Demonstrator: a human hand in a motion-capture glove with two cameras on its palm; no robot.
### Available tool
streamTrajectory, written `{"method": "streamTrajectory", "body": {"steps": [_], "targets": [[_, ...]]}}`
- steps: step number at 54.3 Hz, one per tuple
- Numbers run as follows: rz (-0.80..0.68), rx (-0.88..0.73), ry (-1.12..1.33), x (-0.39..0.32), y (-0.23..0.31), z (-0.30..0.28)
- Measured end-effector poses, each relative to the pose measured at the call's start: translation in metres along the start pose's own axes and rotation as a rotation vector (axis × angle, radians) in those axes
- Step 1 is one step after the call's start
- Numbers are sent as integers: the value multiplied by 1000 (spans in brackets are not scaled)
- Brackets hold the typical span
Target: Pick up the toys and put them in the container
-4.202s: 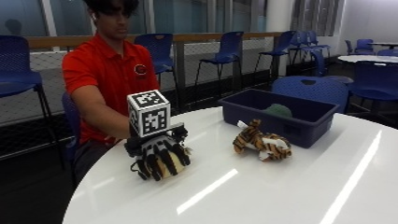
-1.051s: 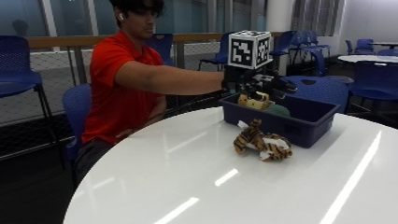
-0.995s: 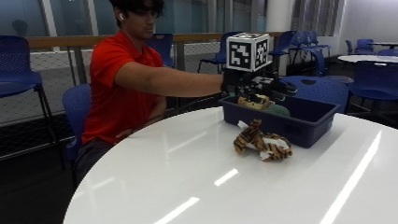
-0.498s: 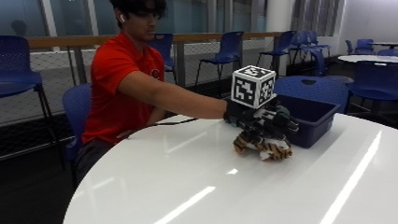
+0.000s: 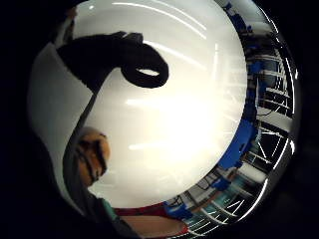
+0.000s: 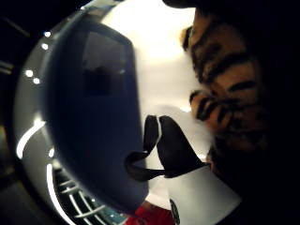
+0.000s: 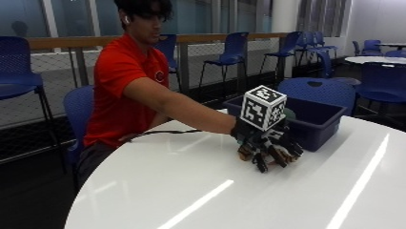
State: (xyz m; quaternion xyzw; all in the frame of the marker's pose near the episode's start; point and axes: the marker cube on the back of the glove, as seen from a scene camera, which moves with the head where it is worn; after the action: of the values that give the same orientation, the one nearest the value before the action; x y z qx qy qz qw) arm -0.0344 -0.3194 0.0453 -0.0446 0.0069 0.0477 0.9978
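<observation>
No words, numbers or brand names can be read on anything in these views

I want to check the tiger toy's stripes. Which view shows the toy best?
The thumb side palm view: the tiger toy fills much of it, stripes plain. The little finger side view catches only an orange, striped bit at its edge. In the outside view the right hand covers most of it.

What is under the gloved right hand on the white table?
Under the right hand lies a striped toy tiger, on the white table beside the blue container. From outside, the hand covers most of it, so the grip cannot be seen.
</observation>
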Motion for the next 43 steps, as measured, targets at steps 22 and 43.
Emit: {"method": "streamTrajectory", "body": {"steps": [22,43], "targets": [[5,71,117,-1,1,8],[-47,271,175,-5,1,3]]}}
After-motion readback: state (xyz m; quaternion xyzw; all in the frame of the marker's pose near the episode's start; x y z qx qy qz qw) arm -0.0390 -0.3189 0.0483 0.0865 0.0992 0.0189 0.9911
